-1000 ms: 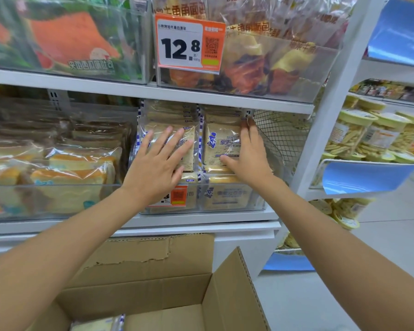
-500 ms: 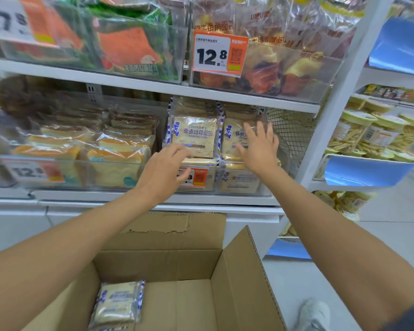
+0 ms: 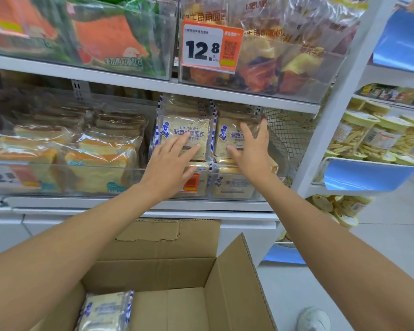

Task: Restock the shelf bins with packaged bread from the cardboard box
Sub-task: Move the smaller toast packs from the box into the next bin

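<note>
Two upright packs of sliced bread are standing side by side at the front of the clear bin [image 3: 234, 191] on the middle shelf, with more of the same stacked behind and below them. The left pack [image 3: 185, 133] is showing its blue-and-white label toward the aisle, and the right pack [image 3: 227, 137] is sitting just beside it, partly covered. The person's left hand [image 3: 170, 166] is reaching in over the bin's front wall, fingers straight and spread, the tips resting on the lower face of the left pack. The right hand [image 3: 251, 154] is lying flat against the right pack, fingers extended upward and the thumb pointing inward; neither hand is curling round anything. A small orange tag [image 3: 191, 183] is hanging on the bin's front wall, half hidden by the left wrist.

Below the bin, on the floor, the cardboard box [image 3: 167, 266] is standing open with its flaps up, and one more bread pack [image 3: 105, 311] is lying in its near left corner. Left of the bin, bags of orange-crusted toast [image 3: 93, 158] are filling a neighbouring clear tray. Above the bin, a large price tag [image 3: 212, 46] reading 12.8 is hanging from the upper shelf. Right of the bin, a wire mesh basket [image 3: 289, 132] is sitting, and farther right jars of snack sticks [image 3: 368, 137] are lining another shelf. A white shoe [image 3: 313, 318] is showing on the floor, below and right of the bin.
</note>
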A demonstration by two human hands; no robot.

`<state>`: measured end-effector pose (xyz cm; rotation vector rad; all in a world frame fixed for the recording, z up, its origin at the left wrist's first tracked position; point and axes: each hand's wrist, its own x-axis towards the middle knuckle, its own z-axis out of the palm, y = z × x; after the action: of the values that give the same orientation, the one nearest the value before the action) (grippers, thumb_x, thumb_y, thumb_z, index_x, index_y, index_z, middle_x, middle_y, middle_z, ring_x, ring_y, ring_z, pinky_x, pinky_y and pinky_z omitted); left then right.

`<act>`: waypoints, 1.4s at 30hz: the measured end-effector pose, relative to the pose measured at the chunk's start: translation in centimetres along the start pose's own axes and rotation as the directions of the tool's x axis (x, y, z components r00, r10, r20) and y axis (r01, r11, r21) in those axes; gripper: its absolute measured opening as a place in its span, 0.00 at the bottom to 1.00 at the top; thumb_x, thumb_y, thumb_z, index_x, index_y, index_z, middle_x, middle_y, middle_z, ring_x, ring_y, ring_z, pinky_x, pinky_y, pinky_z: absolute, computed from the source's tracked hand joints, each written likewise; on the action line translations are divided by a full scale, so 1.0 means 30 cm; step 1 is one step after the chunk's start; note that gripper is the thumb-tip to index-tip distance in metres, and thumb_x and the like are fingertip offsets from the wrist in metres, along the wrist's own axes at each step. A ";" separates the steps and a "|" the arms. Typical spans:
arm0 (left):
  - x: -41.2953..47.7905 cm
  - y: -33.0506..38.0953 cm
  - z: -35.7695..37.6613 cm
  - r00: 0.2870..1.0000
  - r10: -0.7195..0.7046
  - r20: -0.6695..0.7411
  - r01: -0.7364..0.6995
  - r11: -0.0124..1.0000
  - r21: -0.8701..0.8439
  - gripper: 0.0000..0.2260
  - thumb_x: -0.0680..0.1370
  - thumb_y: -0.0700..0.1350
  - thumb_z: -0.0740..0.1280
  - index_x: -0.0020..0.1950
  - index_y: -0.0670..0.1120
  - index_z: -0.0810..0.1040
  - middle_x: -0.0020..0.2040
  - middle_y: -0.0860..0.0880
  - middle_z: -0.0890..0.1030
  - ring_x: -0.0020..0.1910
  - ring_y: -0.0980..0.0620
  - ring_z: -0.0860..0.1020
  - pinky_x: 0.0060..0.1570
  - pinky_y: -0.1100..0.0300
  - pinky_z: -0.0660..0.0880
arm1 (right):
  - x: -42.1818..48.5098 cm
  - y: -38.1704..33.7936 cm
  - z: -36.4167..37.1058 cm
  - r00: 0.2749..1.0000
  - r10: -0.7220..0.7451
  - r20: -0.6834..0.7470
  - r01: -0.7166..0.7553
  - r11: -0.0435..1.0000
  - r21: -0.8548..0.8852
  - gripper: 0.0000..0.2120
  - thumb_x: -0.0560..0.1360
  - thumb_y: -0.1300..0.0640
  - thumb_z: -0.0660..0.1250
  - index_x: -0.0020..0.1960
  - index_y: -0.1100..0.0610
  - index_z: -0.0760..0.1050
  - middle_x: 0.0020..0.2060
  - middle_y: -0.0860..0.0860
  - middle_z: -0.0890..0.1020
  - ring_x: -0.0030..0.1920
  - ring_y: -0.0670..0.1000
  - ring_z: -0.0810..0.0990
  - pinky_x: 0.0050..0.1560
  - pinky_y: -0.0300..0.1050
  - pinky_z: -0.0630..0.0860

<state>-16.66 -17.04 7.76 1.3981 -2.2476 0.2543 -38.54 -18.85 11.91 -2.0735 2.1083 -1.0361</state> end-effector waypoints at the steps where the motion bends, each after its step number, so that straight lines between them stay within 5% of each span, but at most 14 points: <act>1: -0.003 0.003 -0.002 1.000 -0.003 0.016 0.004 1.000 -0.002 0.25 0.82 0.56 0.57 0.79 0.54 0.58 0.81 0.48 0.52 0.79 0.47 0.49 0.75 0.48 0.50 | -0.003 0.000 0.000 1.000 -0.005 -0.002 0.005 1.000 0.018 0.33 0.77 0.50 0.68 0.77 0.48 0.57 0.78 0.57 0.40 0.78 0.59 0.40 0.75 0.53 0.52; 6: -0.013 0.021 -0.061 0.999 -0.043 0.007 0.043 0.978 -0.205 0.19 0.81 0.51 0.62 0.72 0.51 0.70 0.77 0.49 0.61 0.76 0.49 0.58 0.73 0.48 0.57 | -0.025 -0.008 -0.005 0.989 -0.131 -0.067 0.121 0.983 -0.135 0.36 0.75 0.45 0.69 0.78 0.45 0.56 0.79 0.56 0.47 0.78 0.58 0.44 0.75 0.56 0.47; 10: -0.076 0.024 -0.127 0.990 -0.138 -0.015 0.124 0.930 -0.347 0.07 0.80 0.47 0.63 0.56 0.48 0.77 0.56 0.51 0.77 0.54 0.51 0.76 0.54 0.50 0.75 | -0.114 -0.061 -0.004 0.968 -0.235 -0.089 0.233 0.972 -0.028 0.23 0.74 0.52 0.72 0.68 0.53 0.73 0.68 0.56 0.69 0.70 0.57 0.66 0.71 0.58 0.63; 13: -0.184 -0.016 -0.141 0.978 -0.180 0.102 0.205 0.907 -0.367 0.05 0.80 0.48 0.64 0.51 0.48 0.77 0.48 0.52 0.78 0.44 0.52 0.76 0.44 0.51 0.76 | -0.223 -0.129 0.038 0.961 -0.270 0.058 0.266 0.962 0.070 0.15 0.76 0.54 0.70 0.61 0.56 0.76 0.58 0.53 0.76 0.61 0.52 0.72 0.63 0.44 0.68; 18: -0.459 -0.169 -0.089 0.909 -0.286 0.303 0.385 0.855 -0.348 0.04 0.79 0.47 0.66 0.45 0.49 0.77 0.42 0.52 0.79 0.40 0.53 0.75 0.43 0.55 0.74 | -0.437 -0.215 0.239 0.894 -0.300 0.334 0.263 0.953 0.151 0.13 0.76 0.55 0.69 0.60 0.56 0.78 0.51 0.51 0.79 0.50 0.50 0.76 0.53 0.46 0.75; 24: -0.847 -0.381 0.021 0.725 -0.546 0.419 0.686 0.628 -0.367 0.04 0.77 0.39 0.69 0.43 0.47 0.78 0.36 0.56 0.77 0.35 0.59 0.73 0.40 0.61 0.70 | -0.712 -0.228 0.591 0.702 -0.266 0.661 0.106 0.956 0.273 0.10 0.75 0.57 0.70 0.56 0.54 0.80 0.46 0.47 0.80 0.42 0.45 0.76 0.47 0.37 0.73; 29: -1.018 -0.468 0.105 0.633 -0.591 0.501 0.774 0.507 -0.379 0.11 0.76 0.37 0.69 0.39 0.52 0.77 0.39 0.49 0.80 0.33 0.59 0.72 0.39 0.63 0.71 | -0.899 -0.167 0.930 0.484 -0.036 0.875 -0.276 0.942 0.191 0.13 0.74 0.59 0.72 0.57 0.60 0.77 0.45 0.50 0.79 0.45 0.48 0.75 0.42 0.35 0.69; 32: -1.047 -0.470 0.130 0.603 -0.596 0.531 0.797 0.477 -0.370 0.07 0.76 0.38 0.69 0.42 0.50 0.79 0.40 0.50 0.80 0.35 0.59 0.74 0.42 0.62 0.73 | -0.979 -0.130 1.109 0.287 0.130 0.949 -0.498 0.867 0.032 0.24 0.74 0.53 0.72 0.65 0.60 0.70 0.53 0.51 0.78 0.53 0.51 0.77 0.46 0.33 0.72; 35: -1.055 -0.464 0.137 0.570 -0.611 0.548 0.821 0.443 -0.360 0.03 0.76 0.39 0.69 0.46 0.47 0.80 0.40 0.53 0.79 0.36 0.60 0.74 0.40 0.70 0.71 | -1.039 -0.110 1.252 0.130 0.271 0.954 -0.707 0.700 -0.103 0.45 0.70 0.45 0.75 0.76 0.60 0.55 0.65 0.57 0.75 0.62 0.58 0.77 0.61 0.48 0.74; 36: -1.058 -0.464 0.140 0.562 -0.612 0.556 0.826 0.441 -0.351 0.04 0.76 0.39 0.69 0.46 0.48 0.80 0.41 0.53 0.79 0.36 0.60 0.74 0.40 0.70 0.71 | -1.055 -0.110 1.283 0.111 0.304 0.946 -0.742 0.659 -0.125 0.43 0.69 0.45 0.76 0.73 0.62 0.59 0.62 0.57 0.77 0.58 0.57 0.79 0.56 0.47 0.76; 39: -1.056 -0.466 0.140 0.541 -0.618 0.570 0.840 0.430 -0.331 0.04 0.77 0.39 0.69 0.46 0.47 0.80 0.41 0.53 0.79 0.36 0.60 0.74 0.40 0.72 0.71 | -1.071 -0.149 1.278 0.126 0.341 0.931 -0.834 0.544 -0.087 0.17 0.70 0.56 0.77 0.51 0.62 0.74 0.37 0.55 0.79 0.31 0.51 0.75 0.29 0.40 0.69; 42: -1.037 -0.460 0.132 0.535 -0.642 0.549 0.845 0.405 -0.349 0.04 0.77 0.38 0.68 0.46 0.46 0.79 0.40 0.53 0.78 0.35 0.63 0.74 0.39 0.74 0.70 | -1.029 -0.168 1.179 0.195 0.212 0.958 -0.821 0.569 0.042 0.10 0.73 0.64 0.72 0.54 0.62 0.76 0.39 0.54 0.80 0.30 0.48 0.72 0.26 0.37 0.66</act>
<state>5.68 -0.27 -12.09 1.9905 -1.3869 -0.9949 -14.56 -6.35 -26.80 -0.9077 1.4028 -0.1956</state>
